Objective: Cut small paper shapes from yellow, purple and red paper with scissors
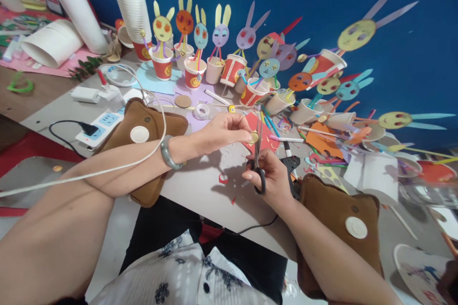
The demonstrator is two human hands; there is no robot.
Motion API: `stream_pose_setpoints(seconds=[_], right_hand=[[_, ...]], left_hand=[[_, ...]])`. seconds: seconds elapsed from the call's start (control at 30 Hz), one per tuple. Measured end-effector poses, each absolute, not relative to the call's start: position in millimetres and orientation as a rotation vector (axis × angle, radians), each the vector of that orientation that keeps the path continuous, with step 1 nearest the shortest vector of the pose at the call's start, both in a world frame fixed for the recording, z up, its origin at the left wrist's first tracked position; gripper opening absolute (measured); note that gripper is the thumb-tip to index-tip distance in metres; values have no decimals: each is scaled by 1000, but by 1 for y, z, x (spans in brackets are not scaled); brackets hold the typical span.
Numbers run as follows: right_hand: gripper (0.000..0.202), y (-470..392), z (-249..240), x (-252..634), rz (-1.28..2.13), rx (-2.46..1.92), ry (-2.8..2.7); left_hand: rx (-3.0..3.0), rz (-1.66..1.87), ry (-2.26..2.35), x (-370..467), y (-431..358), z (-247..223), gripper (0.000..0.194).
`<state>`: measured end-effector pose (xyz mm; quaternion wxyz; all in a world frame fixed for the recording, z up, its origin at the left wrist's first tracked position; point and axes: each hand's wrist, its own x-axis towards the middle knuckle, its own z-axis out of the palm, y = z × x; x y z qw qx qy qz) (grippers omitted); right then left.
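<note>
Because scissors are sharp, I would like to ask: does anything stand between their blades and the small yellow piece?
Nothing visible: the scissors in the right hand have their blades beside the yellow piece that the left hand pinches.

The left arm point(67, 240), bare and bent at the elbow, reaches inward from the lower left; the left wrist point(186, 147) is nearly straight, and the left hand point(225, 132) closes in a pinch of thumb and forefinger. The right forearm point(334, 243), also bare, slants up from the lower right; the right hand point(274, 176), fingers curled in a grip, lies near the left and lower in view
</note>
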<state>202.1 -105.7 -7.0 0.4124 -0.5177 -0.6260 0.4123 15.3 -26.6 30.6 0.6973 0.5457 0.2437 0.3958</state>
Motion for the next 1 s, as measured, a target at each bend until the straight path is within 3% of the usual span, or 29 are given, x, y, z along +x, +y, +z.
stream_pose_setpoints(seconds=[1.0], right_hand=[[57, -105, -8, 203, 1003, -1322, -1560]], left_hand=[[1250, 909, 542, 16, -24, 27, 13]])
